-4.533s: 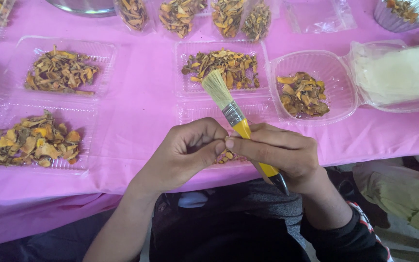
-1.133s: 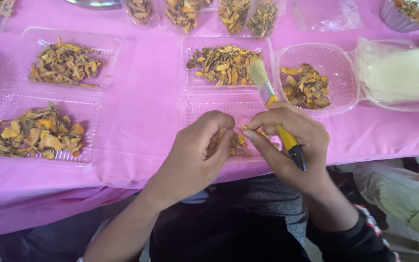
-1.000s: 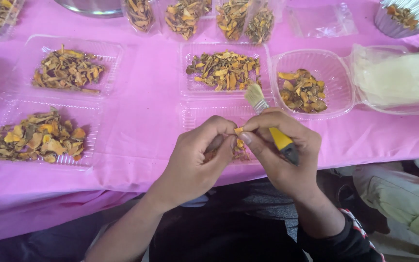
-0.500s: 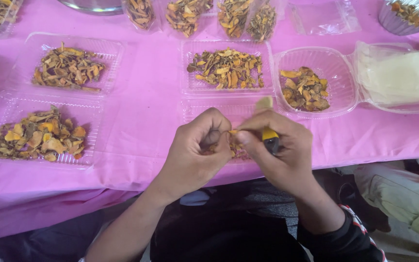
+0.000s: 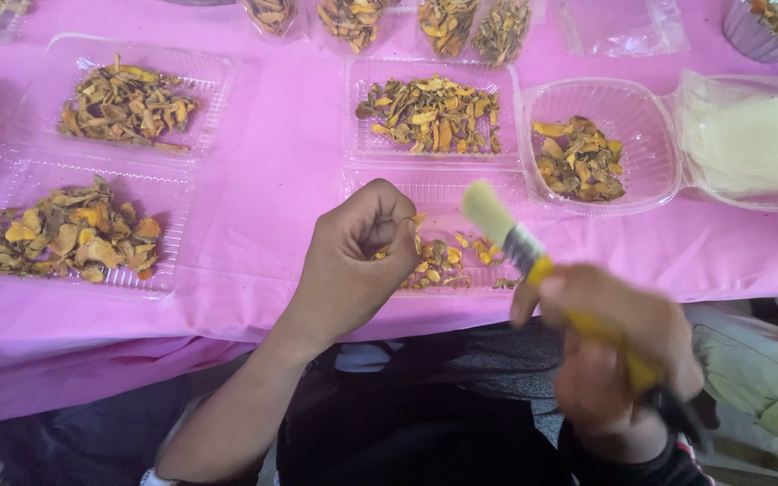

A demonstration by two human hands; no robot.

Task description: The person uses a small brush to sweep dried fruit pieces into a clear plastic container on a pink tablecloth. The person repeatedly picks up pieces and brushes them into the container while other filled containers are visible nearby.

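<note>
Two hands have parted above the near clear tray [image 5: 461, 202] of yellow root slices: the left hand [image 5: 362, 247] pinches a slice closed-fisted, while the right hand [image 5: 619, 346] has drawn a gripped yellow-handled brush [image 5: 542, 270] rightward, pausing the brushing.

A bench [image 5: 263, 207] is filling most of the frame, and a bright pink cloth [image 5: 65, 360] is covering it and hanging over its near edge at the lower left. Soft, even light is falling across the cloth. Dark floor [image 5: 92, 441] is showing below.
</note>
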